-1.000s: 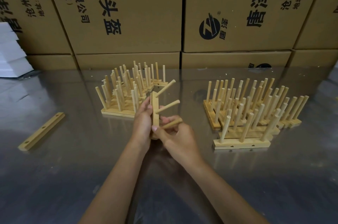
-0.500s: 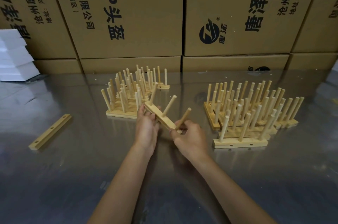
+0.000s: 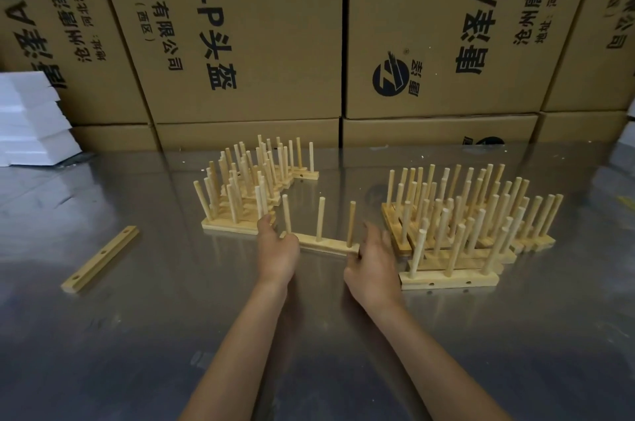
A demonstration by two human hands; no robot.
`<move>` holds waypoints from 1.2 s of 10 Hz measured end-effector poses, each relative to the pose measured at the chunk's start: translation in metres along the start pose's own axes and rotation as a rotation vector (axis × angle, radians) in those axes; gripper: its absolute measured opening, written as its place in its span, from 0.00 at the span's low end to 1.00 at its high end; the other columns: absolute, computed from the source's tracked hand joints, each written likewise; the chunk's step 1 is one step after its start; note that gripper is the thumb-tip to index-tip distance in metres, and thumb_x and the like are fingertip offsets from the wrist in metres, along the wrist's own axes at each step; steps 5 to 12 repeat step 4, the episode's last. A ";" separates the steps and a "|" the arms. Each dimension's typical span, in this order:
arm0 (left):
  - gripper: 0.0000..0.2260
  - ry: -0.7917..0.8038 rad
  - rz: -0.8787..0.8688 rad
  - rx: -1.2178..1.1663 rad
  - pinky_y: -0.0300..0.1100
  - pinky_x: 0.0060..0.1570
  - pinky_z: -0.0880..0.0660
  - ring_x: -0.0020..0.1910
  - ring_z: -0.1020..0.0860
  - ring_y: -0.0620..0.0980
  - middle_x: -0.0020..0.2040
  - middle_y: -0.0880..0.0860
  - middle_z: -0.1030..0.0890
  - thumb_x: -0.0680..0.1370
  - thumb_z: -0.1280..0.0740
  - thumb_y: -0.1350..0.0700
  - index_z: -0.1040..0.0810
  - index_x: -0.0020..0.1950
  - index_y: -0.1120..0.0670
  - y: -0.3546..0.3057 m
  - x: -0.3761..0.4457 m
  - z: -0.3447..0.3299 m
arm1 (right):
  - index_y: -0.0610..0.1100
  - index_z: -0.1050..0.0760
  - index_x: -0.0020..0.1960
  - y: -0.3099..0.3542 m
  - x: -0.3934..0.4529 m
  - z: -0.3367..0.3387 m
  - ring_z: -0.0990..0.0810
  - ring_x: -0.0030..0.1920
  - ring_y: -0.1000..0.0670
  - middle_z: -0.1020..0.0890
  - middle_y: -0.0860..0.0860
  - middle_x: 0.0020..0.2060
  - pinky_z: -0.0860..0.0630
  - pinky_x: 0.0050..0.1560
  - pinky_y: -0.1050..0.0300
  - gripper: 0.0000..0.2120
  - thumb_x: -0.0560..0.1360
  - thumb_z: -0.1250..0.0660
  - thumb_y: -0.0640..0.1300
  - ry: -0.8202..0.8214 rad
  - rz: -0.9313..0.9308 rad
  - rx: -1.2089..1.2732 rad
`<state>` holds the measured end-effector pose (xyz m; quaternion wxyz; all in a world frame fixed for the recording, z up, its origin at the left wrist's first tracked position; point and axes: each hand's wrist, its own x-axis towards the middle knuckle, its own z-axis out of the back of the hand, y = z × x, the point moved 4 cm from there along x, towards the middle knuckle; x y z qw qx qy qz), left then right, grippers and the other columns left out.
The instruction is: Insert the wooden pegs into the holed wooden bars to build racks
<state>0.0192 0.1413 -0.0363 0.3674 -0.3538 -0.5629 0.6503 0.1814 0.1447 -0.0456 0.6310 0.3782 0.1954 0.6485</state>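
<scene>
- Left hand grips the bar's nine o'clock end, fingers curled.
- Right hand pinches its three o'clock end.
- Three pegs stand upright above the worktop.

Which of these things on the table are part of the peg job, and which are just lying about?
Part of the job:
rack in hand, three pegs up
left hand, right hand
empty holed bar
left rack pile, right rack pile

Just there:
cardboard boxes
white foam blocks
</scene>
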 end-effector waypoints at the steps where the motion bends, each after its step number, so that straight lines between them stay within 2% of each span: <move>1: 0.30 -0.059 -0.003 0.049 0.50 0.71 0.34 0.72 0.32 0.57 0.75 0.56 0.33 0.79 0.43 0.67 0.43 0.80 0.53 -0.002 -0.003 0.002 | 0.45 0.46 0.79 0.006 -0.009 -0.001 0.34 0.71 0.47 0.36 0.47 0.71 0.35 0.68 0.57 0.36 0.75 0.33 0.36 0.008 0.009 -0.023; 2: 0.30 -0.116 0.000 0.054 0.51 0.73 0.37 0.72 0.34 0.60 0.75 0.58 0.37 0.78 0.41 0.67 0.42 0.79 0.56 -0.003 -0.012 0.001 | 0.45 0.47 0.79 0.011 -0.022 0.007 0.39 0.75 0.48 0.37 0.47 0.74 0.40 0.71 0.59 0.34 0.77 0.36 0.37 0.034 0.013 0.012; 3: 0.30 -0.178 -0.023 0.087 0.47 0.70 0.39 0.71 0.35 0.62 0.74 0.61 0.39 0.77 0.40 0.68 0.40 0.79 0.58 -0.001 -0.027 0.004 | 0.47 0.33 0.73 0.018 -0.053 0.018 0.29 0.68 0.49 0.29 0.47 0.68 0.35 0.67 0.62 0.25 0.77 0.36 0.38 0.113 0.096 0.083; 4: 0.31 -0.208 -0.034 0.108 0.48 0.69 0.38 0.69 0.33 0.63 0.71 0.62 0.37 0.75 0.40 0.70 0.38 0.78 0.58 0.008 -0.044 0.008 | 0.61 0.19 0.50 0.016 -0.080 0.060 0.17 0.48 0.56 0.15 0.50 0.50 0.26 0.51 0.71 0.19 0.74 0.29 0.36 0.102 0.126 0.423; 12: 0.31 -0.208 -0.034 0.108 0.48 0.69 0.38 0.69 0.33 0.63 0.71 0.62 0.37 0.75 0.40 0.70 0.38 0.78 0.58 0.008 -0.044 0.008 | 0.61 0.19 0.50 0.016 -0.080 0.060 0.17 0.48 0.56 0.15 0.50 0.50 0.26 0.51 0.71 0.19 0.74 0.29 0.36 0.102 0.126 0.423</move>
